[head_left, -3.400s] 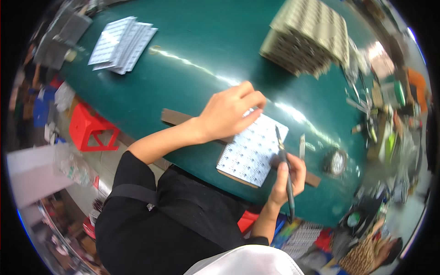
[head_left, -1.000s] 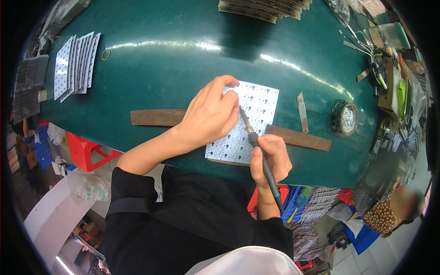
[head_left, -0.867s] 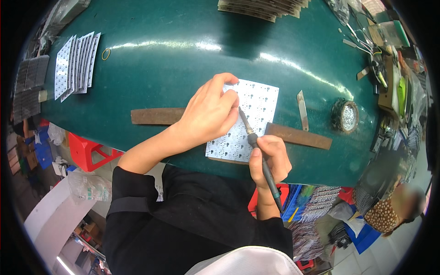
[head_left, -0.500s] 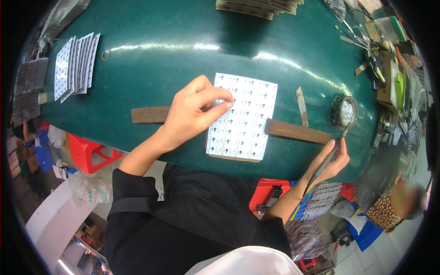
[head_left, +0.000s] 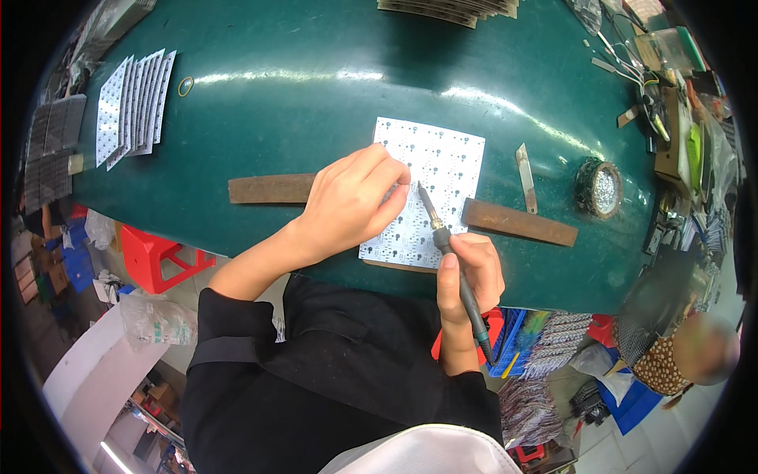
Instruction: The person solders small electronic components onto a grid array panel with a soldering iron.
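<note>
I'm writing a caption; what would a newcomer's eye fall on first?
Probably the white patterned board near the front of the green table, the left hand over its left side. The right hand holds a soldering iron over it. A red stool stands out at left.

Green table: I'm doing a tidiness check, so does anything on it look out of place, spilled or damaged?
Only mildly: the yellow band lies loose, holding nothing, beside the boards at far left, which are fanned rather than squared. I see no obvious spill or damage.
</note>
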`<state>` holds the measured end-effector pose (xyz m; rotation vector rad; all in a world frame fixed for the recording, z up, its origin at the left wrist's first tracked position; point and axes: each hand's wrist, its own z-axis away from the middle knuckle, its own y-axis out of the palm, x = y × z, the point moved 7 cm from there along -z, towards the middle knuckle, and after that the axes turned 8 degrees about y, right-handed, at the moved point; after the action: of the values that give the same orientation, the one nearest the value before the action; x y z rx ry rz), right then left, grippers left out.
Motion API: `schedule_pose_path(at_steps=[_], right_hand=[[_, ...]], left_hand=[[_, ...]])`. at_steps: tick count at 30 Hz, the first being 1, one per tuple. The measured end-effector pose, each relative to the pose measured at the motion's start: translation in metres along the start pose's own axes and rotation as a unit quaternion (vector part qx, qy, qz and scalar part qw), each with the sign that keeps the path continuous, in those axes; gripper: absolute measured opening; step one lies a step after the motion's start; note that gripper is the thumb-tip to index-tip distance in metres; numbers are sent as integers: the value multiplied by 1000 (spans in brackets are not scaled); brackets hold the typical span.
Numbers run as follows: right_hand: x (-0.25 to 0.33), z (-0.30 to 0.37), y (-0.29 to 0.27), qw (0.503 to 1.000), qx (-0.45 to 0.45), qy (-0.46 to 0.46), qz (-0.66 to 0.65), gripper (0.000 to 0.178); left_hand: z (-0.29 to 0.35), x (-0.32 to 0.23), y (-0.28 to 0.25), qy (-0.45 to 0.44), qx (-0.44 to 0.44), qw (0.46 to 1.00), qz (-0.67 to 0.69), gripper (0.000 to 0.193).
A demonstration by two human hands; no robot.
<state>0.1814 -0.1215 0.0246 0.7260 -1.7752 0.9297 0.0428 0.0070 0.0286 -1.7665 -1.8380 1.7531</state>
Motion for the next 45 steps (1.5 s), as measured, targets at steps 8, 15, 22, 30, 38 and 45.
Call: schedule_pose_path(at_steps=[8,15,22,30,38,45], right_hand=[[-4,1,2,1000,5,13,2,15],[-1,7,0,1000,10,14,18,15],[6,16,-7,1000,-1,-9,16,15],[2,17,-3,1000,5,0,16,14],[9,25,-6,1000,6,-16,23,15],[12,30,-11,999,-6,-26,20,16]], left_hand=[[-2,-3,1,27,-4,999,-29,11],[0,-7,4,43,20,998,-44,13],[11,-12,1,36,14,999,-33,15],[12,-16,4,63,19,996,-61,13],[19,-20,8,77,34,995,-55,12],[28,-25,4,31,42,997,-49,18]])
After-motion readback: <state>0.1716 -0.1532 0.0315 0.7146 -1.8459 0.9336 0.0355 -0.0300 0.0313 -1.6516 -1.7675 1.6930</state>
